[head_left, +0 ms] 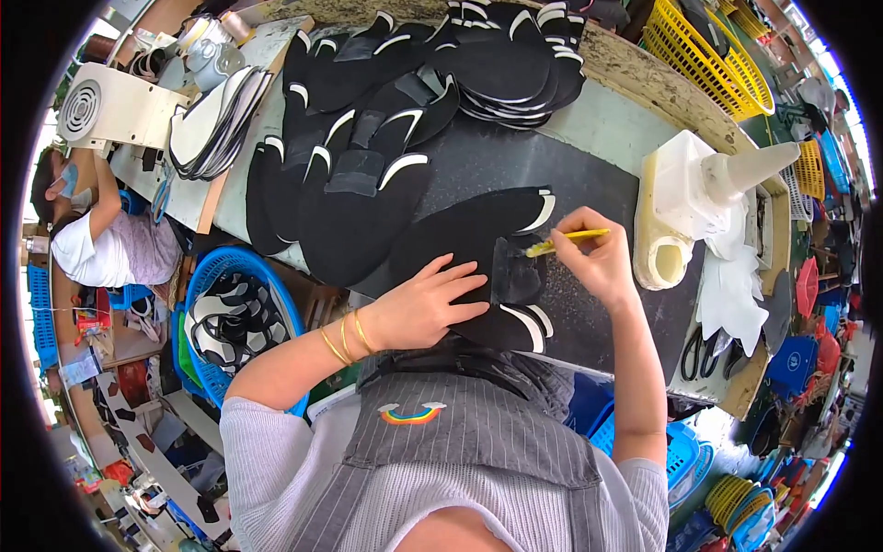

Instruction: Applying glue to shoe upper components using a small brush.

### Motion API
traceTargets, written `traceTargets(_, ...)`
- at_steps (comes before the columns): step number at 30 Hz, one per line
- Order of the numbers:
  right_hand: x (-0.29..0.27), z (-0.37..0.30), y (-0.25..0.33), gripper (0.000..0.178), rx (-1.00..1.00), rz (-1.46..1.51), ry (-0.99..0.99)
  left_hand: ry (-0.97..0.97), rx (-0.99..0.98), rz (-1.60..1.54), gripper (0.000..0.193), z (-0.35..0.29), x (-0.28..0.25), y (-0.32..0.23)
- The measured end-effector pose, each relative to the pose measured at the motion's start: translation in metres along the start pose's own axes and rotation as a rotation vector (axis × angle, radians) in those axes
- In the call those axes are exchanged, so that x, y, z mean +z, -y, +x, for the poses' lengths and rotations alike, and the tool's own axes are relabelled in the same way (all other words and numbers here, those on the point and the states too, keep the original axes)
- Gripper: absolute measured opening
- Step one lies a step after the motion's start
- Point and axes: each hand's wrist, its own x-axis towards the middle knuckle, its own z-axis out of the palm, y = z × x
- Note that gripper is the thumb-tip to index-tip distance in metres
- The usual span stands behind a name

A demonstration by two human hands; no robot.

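My left hand (pixel 428 299) lies with fingers spread on a black fabric piece (pixel 451 228), which looks like a shoe upper with white-edged tips. Held between the fingers of my right hand (pixel 600 262) is a small yellow-handled brush (pixel 579 235). Its bristles touch or hover just over the shiny, wet-looking patch (pixel 517 273) in the middle of that piece. Similar black pieces (pixel 363 212) with shiny patches overlap on the left of the dark work board (pixel 589 322). A further stack of black pieces (pixel 501 74) sits at the far side.
Right of the board stands a white plastic container (pixel 679 179) with a yellowed open spout and a cone on it. Scissors (pixel 701 354) lie near the right edge. A blue basket (pixel 299 322) of black-and-white pieces is at my left. Another person (pixel 115 239) sits at far left.
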Motion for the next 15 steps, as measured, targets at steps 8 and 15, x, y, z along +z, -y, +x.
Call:
traceTargets(8,0.002,-0.026,0.012,0.009,0.029,-0.147,0.169,-0.043,0.010,-0.003,0.042,-0.003,-0.003,0.004)
traceTargets(15,-0.025,-0.047,0.010,0.006,-0.105,-0.257,0.005,-0.159,-0.032,-0.224,0.045,-0.001,-0.007,-0.002)
